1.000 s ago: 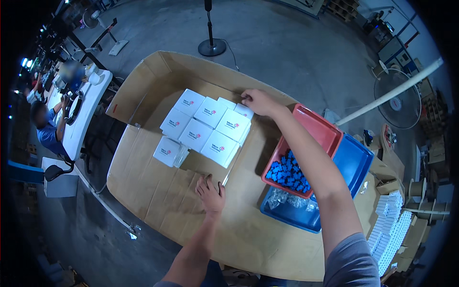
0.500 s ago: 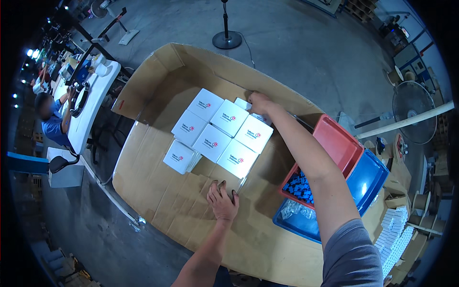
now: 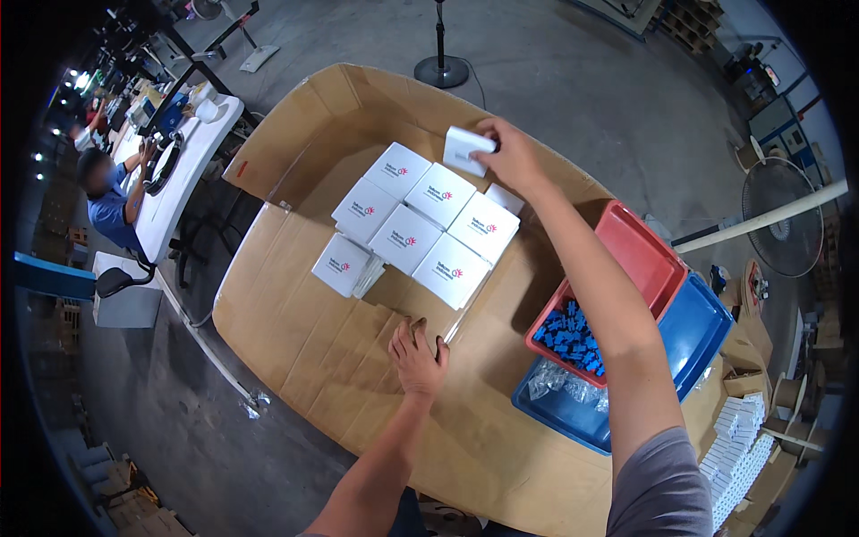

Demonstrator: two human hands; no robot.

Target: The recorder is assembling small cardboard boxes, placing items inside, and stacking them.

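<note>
Several stacks of white square boxes [image 3: 407,240] with a small dark and red print stand close together on the cardboard-covered table [image 3: 295,340]. Above their far side, my right hand [image 3: 512,159] grips one small white box [image 3: 463,150] between thumb and fingers, tilted and clear of the stacks. Another white box [image 3: 505,198] shows partly behind the far right stack, under my right wrist. My left hand [image 3: 418,360] rests on the cardboard just in front of the stacks, fingers apart, holding nothing.
A raised cardboard wall [image 3: 358,98] edges the far side. On the right, red trays [image 3: 633,255], one with blue plastic pieces [image 3: 571,338], sit on a blue tray [image 3: 693,327] with clear plastic bags. White pieces [image 3: 735,456] are stacked lower right. A co-worker [image 3: 112,201] sits at a table, left.
My right hand has lifted a white box from behind the stacks, up and toward the far wall. My left hand stays on the cardboard. The whole view has shifted slightly.
</note>
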